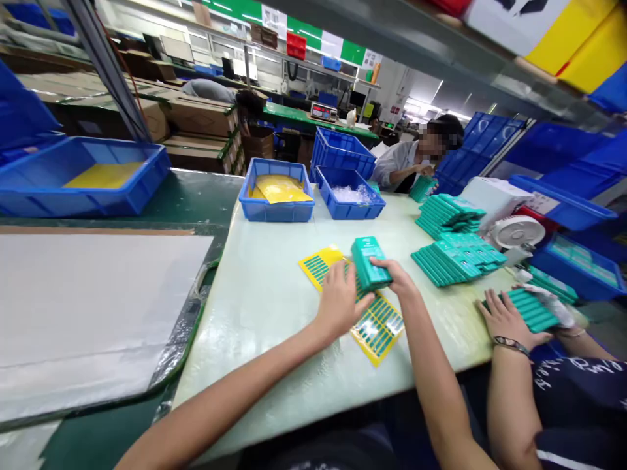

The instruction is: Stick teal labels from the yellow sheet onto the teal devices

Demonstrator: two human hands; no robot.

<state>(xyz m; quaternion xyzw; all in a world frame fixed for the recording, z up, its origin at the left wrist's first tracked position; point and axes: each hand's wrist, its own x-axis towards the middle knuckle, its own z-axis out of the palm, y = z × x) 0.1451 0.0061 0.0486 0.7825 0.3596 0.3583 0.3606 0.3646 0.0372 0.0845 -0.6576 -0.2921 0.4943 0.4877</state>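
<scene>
A small green box [371, 261] is tilted above the table, and my right hand [398, 277] grips it from the right with the thumb on its face. Just left of the box is my left hand [341, 300], fingers stretched out and thumb apart. Its fingertips overlap a yellow sheet of narrow green stickers [379, 329]; whether they touch the sheet or the box I cannot tell. The sheet lies slantwise on the pale tabletop, partly hidden by the box and my hands.
Blue bins [277, 210] with yellow sheets and clear plastic pieces [353, 194] stand at the back. Stacks of green boxes [458, 258] are on the right. A co-worker's hands [512, 320] hold a row of boxes nearby; another person [416, 153] sits farther back. A shelf hangs overhead.
</scene>
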